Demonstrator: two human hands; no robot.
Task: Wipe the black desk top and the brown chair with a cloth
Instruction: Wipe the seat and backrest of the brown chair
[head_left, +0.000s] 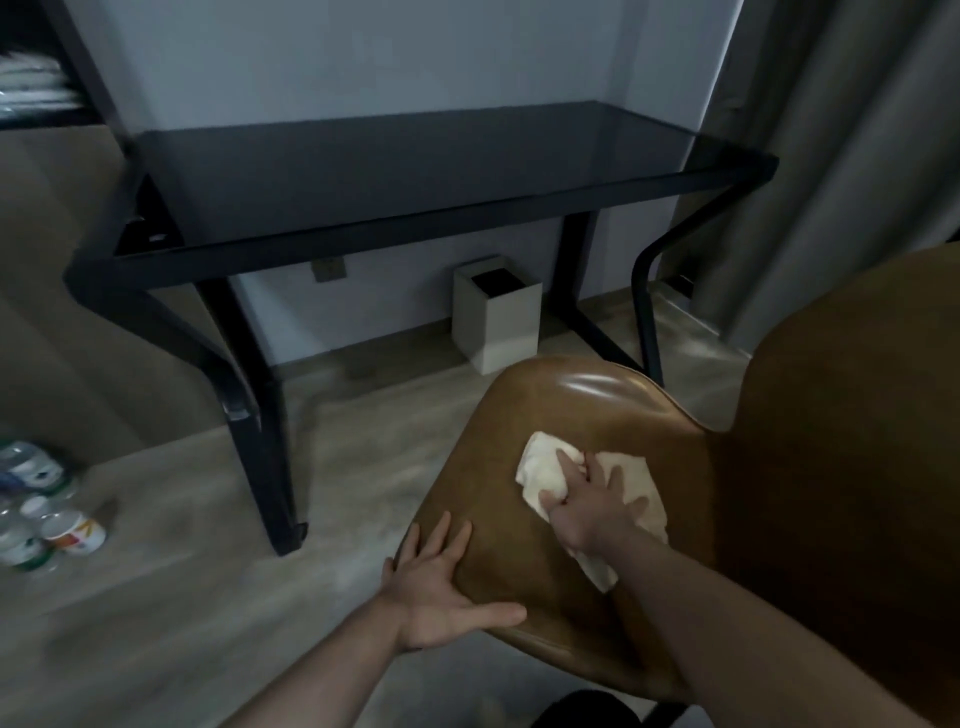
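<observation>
The brown chair (582, 410) stands in the lower right, its glossy seat facing me and its backrest rising at the far right. A cream cloth (540, 467) lies bunched on the middle of the seat. My right hand (592, 506) presses down on the cloth with fingers spread over it. My left hand (436, 582) lies flat and open on the seat's left edge, holding nothing. The black desk top (415, 171) is beyond the chair, against the wall.
A white square bin (498, 317) stands on the wooden floor under the desk. Bottles and paper cups (36, 509) cluster on the floor at the left. Grey curtains (841, 156) hang at the right. A dark shelf (36, 83) holds white items upper left.
</observation>
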